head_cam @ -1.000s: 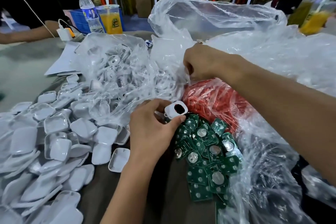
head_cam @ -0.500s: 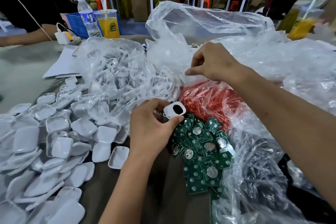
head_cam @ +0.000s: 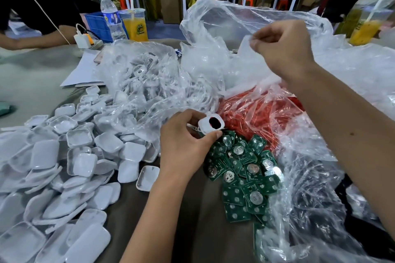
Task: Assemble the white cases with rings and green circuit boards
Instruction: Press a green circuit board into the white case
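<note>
White case [head_cam: 210, 126] sits pinched between the thumb and fingertips of the left hand [head_cam: 186, 147], its dark oval opening turned up toward the wearer, presumably so a ring can be seated in it; it is held just above the far edge of the heap of green circuit boards [head_cam: 241, 175] near the middle of the bench [head_cam: 192, 230]. Right hand [head_cam: 282, 49] is raised over the crumpled clear plastic bag [head_cam: 235, 28], fingers curled and thumb and forefinger pinched together; whether that grip holds a small ring or only a fold of bag film cannot be told. Loose white case halves [head_cam: 64, 156] lie heaped toward the left edge of the bench, and a clear bag of more white parts [head_cam: 141, 83] lies beyond them, so both supplies sit within the left hand's reach. Red parts in a bag [head_cam: 256, 109] lie just beyond the boards. Compared with 0.5 s ago, the right hand has lifted well clear of the bag's edge and moved toward the right, while the left hand's hold on the case looks unchanged.
</note>
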Tool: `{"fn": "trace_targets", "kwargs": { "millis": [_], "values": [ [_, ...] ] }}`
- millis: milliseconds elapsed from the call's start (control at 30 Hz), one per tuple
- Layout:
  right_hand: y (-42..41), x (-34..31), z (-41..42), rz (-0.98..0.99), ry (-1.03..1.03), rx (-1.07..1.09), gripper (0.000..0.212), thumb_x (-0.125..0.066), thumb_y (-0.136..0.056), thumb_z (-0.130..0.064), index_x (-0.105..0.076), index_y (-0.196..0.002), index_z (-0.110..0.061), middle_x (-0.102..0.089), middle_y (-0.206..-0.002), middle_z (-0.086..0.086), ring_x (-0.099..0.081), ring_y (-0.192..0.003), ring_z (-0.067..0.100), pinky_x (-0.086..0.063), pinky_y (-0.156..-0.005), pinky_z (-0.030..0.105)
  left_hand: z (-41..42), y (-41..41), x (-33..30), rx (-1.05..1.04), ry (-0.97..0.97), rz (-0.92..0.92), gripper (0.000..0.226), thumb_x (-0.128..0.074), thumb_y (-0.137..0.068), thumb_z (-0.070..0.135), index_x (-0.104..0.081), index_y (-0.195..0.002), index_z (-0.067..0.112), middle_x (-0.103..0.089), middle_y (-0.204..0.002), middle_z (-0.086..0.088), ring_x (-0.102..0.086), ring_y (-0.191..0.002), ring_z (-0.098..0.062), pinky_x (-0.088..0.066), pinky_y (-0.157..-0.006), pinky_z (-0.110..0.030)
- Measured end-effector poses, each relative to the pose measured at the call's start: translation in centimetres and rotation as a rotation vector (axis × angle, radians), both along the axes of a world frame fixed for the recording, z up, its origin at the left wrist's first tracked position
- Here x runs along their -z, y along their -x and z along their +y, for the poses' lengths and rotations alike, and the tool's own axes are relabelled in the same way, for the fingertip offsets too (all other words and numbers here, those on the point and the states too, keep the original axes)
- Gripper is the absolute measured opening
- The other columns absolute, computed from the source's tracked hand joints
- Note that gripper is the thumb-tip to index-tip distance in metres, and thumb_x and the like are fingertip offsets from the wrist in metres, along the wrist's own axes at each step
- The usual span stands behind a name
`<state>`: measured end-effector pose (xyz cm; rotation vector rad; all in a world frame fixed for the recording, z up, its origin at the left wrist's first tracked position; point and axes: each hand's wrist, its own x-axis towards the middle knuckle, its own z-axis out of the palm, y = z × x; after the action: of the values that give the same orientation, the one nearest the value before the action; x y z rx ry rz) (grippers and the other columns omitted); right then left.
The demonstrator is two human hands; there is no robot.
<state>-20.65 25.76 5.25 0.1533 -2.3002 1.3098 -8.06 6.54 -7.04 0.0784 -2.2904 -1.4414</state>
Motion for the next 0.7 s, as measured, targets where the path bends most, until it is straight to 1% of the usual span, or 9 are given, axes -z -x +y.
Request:
{"fn": "trace_targets", "kwargs": {
  "millis": [67, 133, 233, 300, 400, 467, 500, 567, 700],
  "values": [
    [-2.0, -0.3, -0.1, -0.056, 0.250, -0.072, 0.008, -0.080, -0.090, -0.013, -0.074, -0.092, -0.018, -0.076, -0.084, -0.001, -0.067, -0.070, 0.003, -0.054, -0.068, 0.021, -0.1, 0.0, 0.0, -0.011, -0.011, -0.013, 0.030, -0.094, -0.065, 0.032, -0.071, -0.085, 0.034, -0.071, -0.084, 0.019, -0.066, -0.069, -0.004, -0.047, -0.058, -0.012],
    [-4.9, 0.4, -0.3, -0.175, 0.497, -0.208, 0.010, -0.076, -0.091, -0.012, -0.072, -0.100, -0.011, -0.078, -0.088, 0.002, -0.070, -0.072, 0.009, -0.054, -0.061, 0.023, -0.1, 0.0, -0.1, -0.009, -0.018, -0.015, 0.030, -0.094, -0.066, 0.030, -0.072, -0.086, 0.034, -0.071, -0.084, 0.018, -0.066, -0.067, -0.005, -0.047, -0.056, -0.012],
    [-9.2, 3.0, -0.3, -0.321, 0.713, -0.410, 0.015, -0.074, -0.083, -0.015, -0.067, -0.094, -0.009, -0.075, -0.084, 0.005, -0.067, -0.070, 0.015, -0.051, -0.054, 0.023, -0.1, 0.0, -0.1, 0.007, -0.006, 0.002, 0.030, -0.095, -0.065, 0.030, -0.073, -0.085, 0.032, -0.072, -0.082, 0.017, -0.067, -0.065, -0.004, -0.047, -0.056, -0.012],
    [-11.5, 5.1, -0.3, -0.376, 0.778, -0.555, 0.008, -0.073, -0.080, -0.019, -0.066, -0.082, -0.015, -0.071, -0.084, 0.007, -0.061, -0.068, 0.016, -0.047, -0.051, 0.021, 0.0, -0.3, -0.2, 0.016, 0.010, 0.014, 0.030, -0.095, -0.065, 0.030, -0.073, -0.085, 0.032, -0.072, -0.081, 0.017, -0.067, -0.065, -0.004, -0.047, -0.056, -0.012],
    [-13.1, 7.8, -0.1, -0.395, 0.817, -0.637, 0.021, -0.073, -0.087, -0.017, -0.060, -0.071, -0.021, -0.067, -0.084, 0.011, -0.053, -0.058, 0.010, -0.039, -0.044, 0.017, 0.0, -0.6, -0.1, 0.015, 0.021, 0.019, 0.031, -0.096, -0.064, 0.028, -0.073, -0.085, 0.031, -0.072, -0.082, 0.016, -0.067, -0.065, -0.003, -0.046, -0.057, -0.012],
    [-13.4, 8.9, 0.0, -0.395, 0.839, -0.633, 0.025, -0.070, -0.086, -0.011, -0.055, -0.069, -0.019, -0.068, -0.094, 0.017, -0.047, -0.051, 0.007, -0.036, -0.041, 0.016, 0.1, -0.9, 0.0, 0.022, 0.028, 0.032, 0.031, -0.096, -0.064, 0.025, -0.072, -0.083, 0.032, -0.071, -0.080, 0.016, -0.066, -0.064, -0.003, -0.044, -0.055, -0.009],
    [-13.3, 9.1, 0.0, -0.386, 0.868, -0.641, 0.025, -0.067, -0.085, -0.008, -0.052, -0.069, -0.019, -0.071, -0.097, 0.016, -0.045, -0.048, 0.006, -0.036, -0.041, 0.016, 0.1, -1.1, 0.0, 0.025, 0.029, 0.041, 0.031, -0.096, -0.064, 0.024, -0.072, -0.082, 0.032, -0.071, -0.079, 0.016, -0.066, -0.064, -0.003, -0.043, -0.055, -0.009],
    [-13.2, 9.2, -0.1, -0.375, 0.901, -0.658, 0.024, -0.063, -0.085, -0.007, -0.049, -0.069, -0.018, -0.073, -0.092, 0.010, -0.042, -0.048, 0.005, -0.034, -0.042, 0.017, 0.1, -1.3, 0.1, 0.021, 0.035, 0.043, 0.031, -0.095, -0.064, 0.024, -0.072, -0.082, 0.032, -0.071, -0.079, 0.016, -0.066, -0.065, -0.004, -0.044, -0.055, -0.010],
    [-13.2, 9.3, -0.2, -0.404, 0.979, -0.678, 0.017, -0.070, -0.092, -0.023, -0.063, -0.078, -0.017, -0.068, -0.085, 0.004, -0.049, -0.055, 0.007, -0.037, -0.046, 0.016, 0.0, -2.1, 0.3, 0.000, 0.051, 0.030, 0.032, -0.096, -0.064, 0.026, -0.072, -0.083, 0.033, -0.071, -0.082, 0.016, -0.066, -0.065, -0.004, -0.046, -0.055, -0.012]
  ]
}}
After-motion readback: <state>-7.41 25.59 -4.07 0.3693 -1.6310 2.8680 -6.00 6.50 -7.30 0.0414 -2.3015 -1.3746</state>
